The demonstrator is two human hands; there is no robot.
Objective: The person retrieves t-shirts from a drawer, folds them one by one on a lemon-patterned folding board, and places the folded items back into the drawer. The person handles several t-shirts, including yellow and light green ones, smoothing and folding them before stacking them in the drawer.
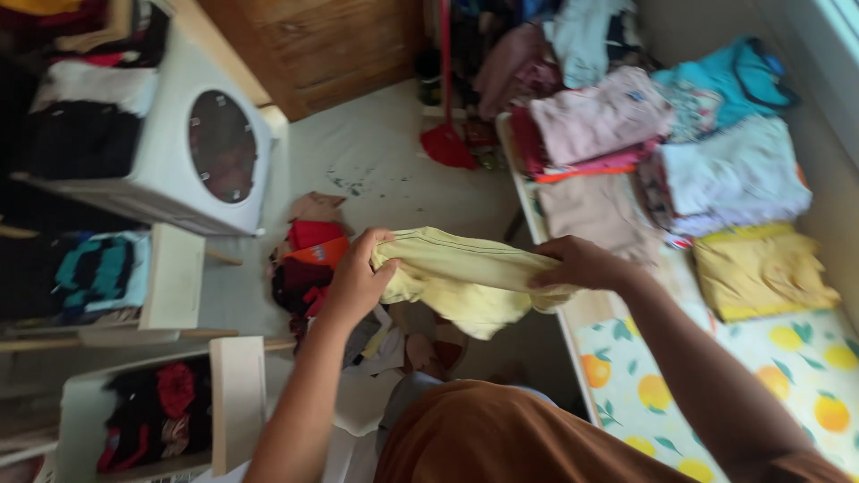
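Hands stretch a pale yellow garment (pixel 465 277) between them: our left hand (pixel 356 279) and right hand (pixel 580 262) each have fingers closed around an end. We hold it just left of the bed (pixel 626 394), above the clothes pile (pixel 309 264).

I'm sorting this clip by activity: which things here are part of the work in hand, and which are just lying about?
In hand:
- yellow garment, held by left hand and right hand
- folded stacks on the table
- clothes pile on the floor

Lying about:
- red broom
- white box with round window
- shelves of clothes
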